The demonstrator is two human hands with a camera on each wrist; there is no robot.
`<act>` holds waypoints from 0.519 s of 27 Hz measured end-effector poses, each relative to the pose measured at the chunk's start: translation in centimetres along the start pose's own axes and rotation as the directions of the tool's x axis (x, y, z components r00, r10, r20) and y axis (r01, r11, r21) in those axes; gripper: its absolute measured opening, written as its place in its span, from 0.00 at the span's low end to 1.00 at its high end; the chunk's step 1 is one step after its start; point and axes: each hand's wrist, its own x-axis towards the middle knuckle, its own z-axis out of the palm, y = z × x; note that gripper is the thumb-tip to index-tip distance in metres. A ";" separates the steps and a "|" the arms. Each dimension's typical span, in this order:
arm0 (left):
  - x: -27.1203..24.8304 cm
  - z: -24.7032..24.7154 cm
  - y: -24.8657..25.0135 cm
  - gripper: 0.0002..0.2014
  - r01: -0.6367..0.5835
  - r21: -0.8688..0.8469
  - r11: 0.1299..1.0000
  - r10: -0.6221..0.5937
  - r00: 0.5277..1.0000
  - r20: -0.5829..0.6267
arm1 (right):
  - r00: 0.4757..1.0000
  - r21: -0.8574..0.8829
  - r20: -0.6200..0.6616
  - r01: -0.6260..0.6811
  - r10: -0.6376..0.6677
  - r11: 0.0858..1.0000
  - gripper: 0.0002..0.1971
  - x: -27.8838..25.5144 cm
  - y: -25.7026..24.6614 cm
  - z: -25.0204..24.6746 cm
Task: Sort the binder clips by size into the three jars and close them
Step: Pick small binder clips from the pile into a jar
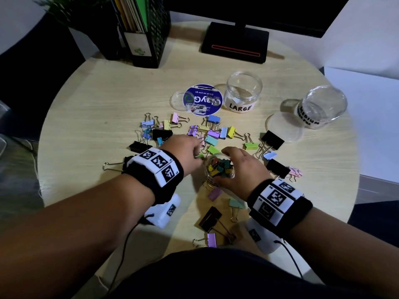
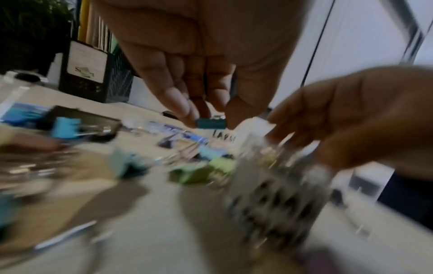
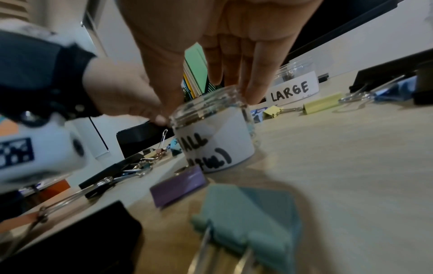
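Near edge: a black clip (image 1: pixel 210 216), a purple clip (image 1: pixel 211 240) and a teal clip (image 1: pixel 236 203) lie on the round table (image 1: pixel 90 100) between the two forearms.
Small jar: the open jar (image 1: pixel 219 169) stands upright, holding many small coloured clips; its white label, partly hidden, reads "ALL" in the right wrist view.
Right hand: the right hand (image 1: pixel 241 167) grasps the small jar, thumb on one side of the rim and fingers (image 3: pixel 255 90) on the far side.
Left hand: the left hand (image 1: pixel 183 152), just beside the jar's rim, pinches a small teal clip (image 2: pixel 211 123) between thumb and fingertips.
Loose pile: pastel and black clips lie scattered beyond and beside the hands.
Large jar: the jar marked LARGE (image 1: pixel 243 92) stands open further back, next to a blue round sticker (image 1: pixel 203 99).
Medium jar: the jar marked MEDIUM (image 1: pixel 322 106) is open at far right, with a clear lid (image 1: pixel 285 128) flat beside it.
Far back: a black mesh file holder (image 1: pixel 149 31) and a monitor base (image 1: pixel 235 43).
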 end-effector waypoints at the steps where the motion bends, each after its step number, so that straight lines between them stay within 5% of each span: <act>1: -0.1 -0.4 0.7 0.03 -0.040 -0.083 0.996 0.037 0.998 -0.041 | 1.000 0.008 0.002 0.003 -0.003 1.000 0.36 0.0 -0.1 0.1; 3: -0.2 -0.8 1.9 0.01 -0.106 -0.119 0.987 0.105 0.994 -0.016 | 1.000 0.034 -0.002 0.014 -0.014 0.999 0.34 0.1 -0.3 0.3; 8: 0.2 0.2 2.4 0.13 -0.224 0.196 0.955 0.196 0.969 0.153 | 1.000 0.101 -0.003 -0.007 0.007 0.995 0.36 0.1 -0.1 0.9; 14: -0.8 -0.4 1.2 0.11 -0.190 -0.055 0.980 0.190 0.982 0.005 | 0.996 0.094 -0.064 -0.048 0.055 0.994 0.27 -1.3 3.6 0.0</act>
